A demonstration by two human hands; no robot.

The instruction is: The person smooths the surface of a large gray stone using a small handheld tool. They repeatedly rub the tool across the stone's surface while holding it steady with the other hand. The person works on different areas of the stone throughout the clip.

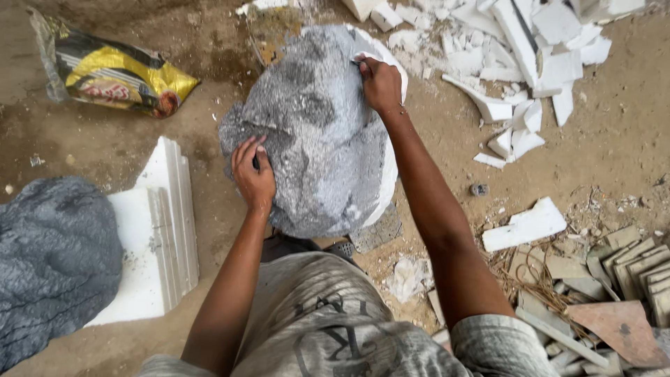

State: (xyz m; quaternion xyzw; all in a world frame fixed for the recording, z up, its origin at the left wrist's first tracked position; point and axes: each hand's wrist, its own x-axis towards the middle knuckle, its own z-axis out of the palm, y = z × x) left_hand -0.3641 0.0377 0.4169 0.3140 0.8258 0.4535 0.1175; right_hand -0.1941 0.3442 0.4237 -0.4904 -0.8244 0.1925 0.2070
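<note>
1. Holding the big grey rock shape (314, 132) on the dirt floor (614, 139), I keep it still.
2. My left hand (252, 174) presses flat on its near side, maybe pinching something small and dark.
3. My right hand (380, 84) grips the far white edge.
4. I should press gently, so nothing snaps.

dark rock form (49, 265) cut off left, tile stack (638, 269) cut off right

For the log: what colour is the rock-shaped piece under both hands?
Mottled grey rock-shaped piece with a white edge, clearest in the head view.
</note>
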